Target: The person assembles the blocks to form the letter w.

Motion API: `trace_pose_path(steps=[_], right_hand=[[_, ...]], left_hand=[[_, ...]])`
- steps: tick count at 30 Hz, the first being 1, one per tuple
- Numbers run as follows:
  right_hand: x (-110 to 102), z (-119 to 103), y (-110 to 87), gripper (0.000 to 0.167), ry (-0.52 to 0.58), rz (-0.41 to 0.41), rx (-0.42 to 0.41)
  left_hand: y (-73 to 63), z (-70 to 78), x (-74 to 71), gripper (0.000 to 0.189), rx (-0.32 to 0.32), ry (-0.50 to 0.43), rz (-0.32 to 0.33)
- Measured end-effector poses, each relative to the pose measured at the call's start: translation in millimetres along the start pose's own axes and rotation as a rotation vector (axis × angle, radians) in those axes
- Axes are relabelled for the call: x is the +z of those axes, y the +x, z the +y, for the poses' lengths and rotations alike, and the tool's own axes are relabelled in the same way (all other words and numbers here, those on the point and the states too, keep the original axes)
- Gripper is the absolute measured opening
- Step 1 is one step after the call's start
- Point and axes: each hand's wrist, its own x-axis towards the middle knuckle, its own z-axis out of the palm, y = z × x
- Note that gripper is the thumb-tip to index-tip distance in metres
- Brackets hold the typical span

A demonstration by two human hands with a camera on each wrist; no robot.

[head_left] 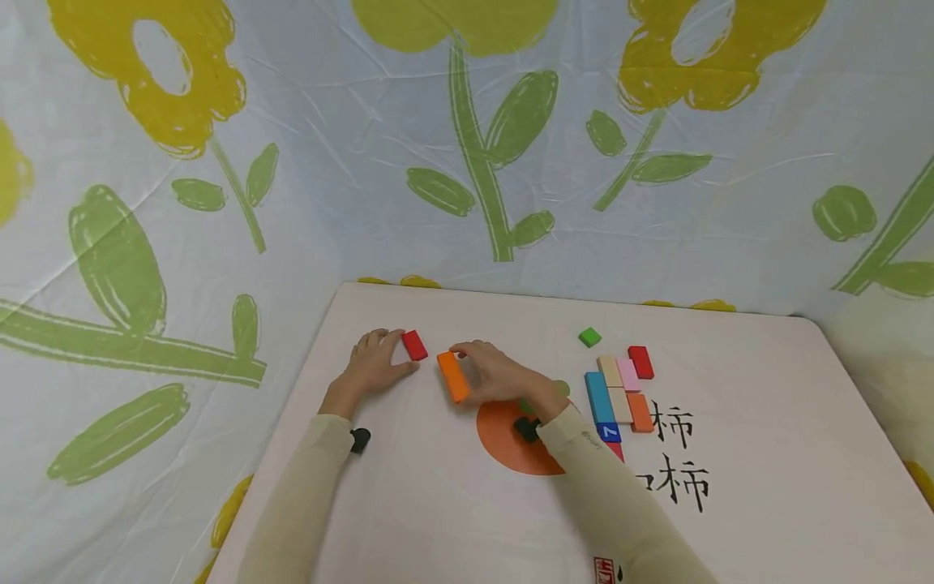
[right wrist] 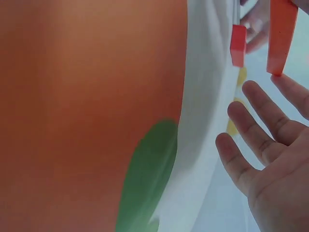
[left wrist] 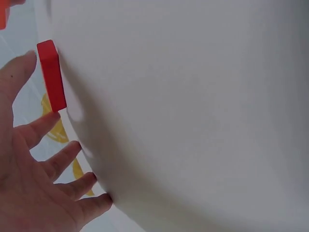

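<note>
My right hand point(head_left: 503, 375) pinches an orange block point(head_left: 454, 377) lengthwise between thumb and index finger, its other fingers spread in the right wrist view. That block point(right wrist: 281, 36) appears raised over the tabletop. Left of it, a red block point(head_left: 414, 345) lies on the table. My left hand point(head_left: 372, 365) is spread beside this red block. In the left wrist view, the index fingertip is right at one end of the red block point(left wrist: 54, 77), while the thumb shows a small gap from it. The other left fingertips rest on the tabletop.
Right of my right forearm, a cluster holds a blue block point(head_left: 598, 397), a pink block point(head_left: 628, 375), another red block point(head_left: 640, 362) and several more. A small green block point(head_left: 589, 337) lies behind them. The table point(head_left: 409, 503) bears printed fruit and characters; a flowered cloth point(head_left: 306, 162) hangs behind.
</note>
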Motion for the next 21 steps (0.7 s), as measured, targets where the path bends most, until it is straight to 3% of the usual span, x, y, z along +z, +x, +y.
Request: trace_pose_path(steps=[10,21], right_hand=[[15,-6,34.2,0.091,-0.094,-0.072,0.074],[22,-8,45.5,0.093,-0.226,-0.089,0.122]], left_hand=[[1.1,0.5,-5.1,0.064,-0.014,-0.041,-0.011],[3.0,3.6,-2.0,0.061,-0.010,0.022,0.010]])
